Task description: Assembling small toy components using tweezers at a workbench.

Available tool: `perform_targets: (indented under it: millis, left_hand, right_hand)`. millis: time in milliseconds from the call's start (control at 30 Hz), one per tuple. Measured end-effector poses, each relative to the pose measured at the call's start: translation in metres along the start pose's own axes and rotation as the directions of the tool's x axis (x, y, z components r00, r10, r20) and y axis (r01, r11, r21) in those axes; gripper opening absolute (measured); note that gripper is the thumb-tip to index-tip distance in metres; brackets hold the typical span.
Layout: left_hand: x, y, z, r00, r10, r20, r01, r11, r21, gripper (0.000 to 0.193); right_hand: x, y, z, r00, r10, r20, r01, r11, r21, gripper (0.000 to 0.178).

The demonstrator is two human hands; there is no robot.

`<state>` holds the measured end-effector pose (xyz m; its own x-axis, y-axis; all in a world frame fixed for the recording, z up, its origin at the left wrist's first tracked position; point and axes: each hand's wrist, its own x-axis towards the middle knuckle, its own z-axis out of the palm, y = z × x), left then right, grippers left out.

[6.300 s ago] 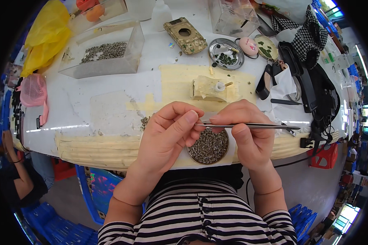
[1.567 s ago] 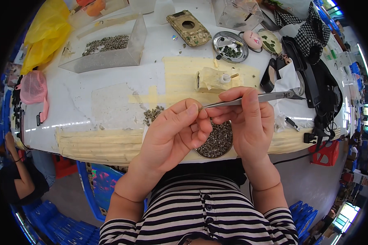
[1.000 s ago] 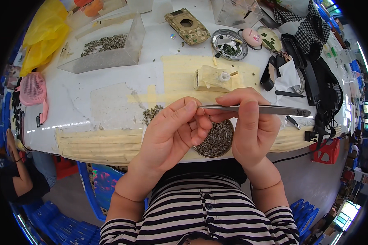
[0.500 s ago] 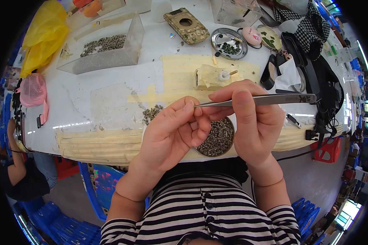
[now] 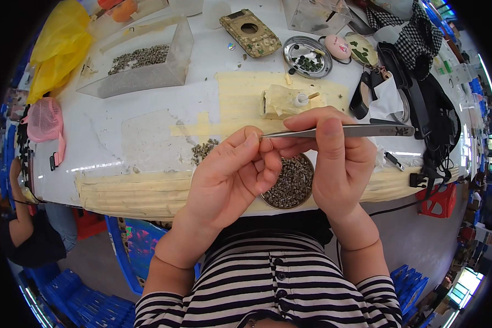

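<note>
Presently, 2 bare hands meet over the near part of a white table (image 5: 93, 131). Right hand (image 5: 336, 158) grips steel tweezers (image 5: 374, 130) between thumb and fingers, tips pointing left. Left hand (image 5: 229, 175) narrow, thumb and forefinger pinched together at those tips; cannot tell whether anything sits between them. Between the hands, slightly nearer: round dish (image 5: 282, 208) of small grey pieces (image 5: 291, 183). Loose heap (image 5: 204, 150) just beyond left hand. Farther off: tape-covered block (image 5: 276, 106), camouflage-patterned shell (image 5: 251, 41).

Room leftward; taped block (image 5: 275, 105) ahead
</note>
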<state>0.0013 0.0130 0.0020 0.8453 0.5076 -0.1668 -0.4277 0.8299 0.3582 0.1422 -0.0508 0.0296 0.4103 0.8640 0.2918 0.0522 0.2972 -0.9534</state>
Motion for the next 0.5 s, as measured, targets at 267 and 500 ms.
perform_targets:
  millis: [267, 500]
  left_hand:
    - [0.0002, 0.0003, -0.0031, 0.999, 0.003, 0.045, -0.002, 1.000, -0.027, 0.024]
    - [-0.0009, -0.0014, -0.0015, 1.000, 0.026, 0.006, -0.026, 1.000, -0.010, 0.024]
  right_hand:
    - [-0.0012, 0.0012, 0.0000, 1.000, -0.018, 0.014, 0.018, 1.000, 0.010, 0.029]
    - [-0.0010, 0.0018, 0.0004, 0.999, -0.030, 0.023, 0.030, 0.999, 0.020, 0.029]
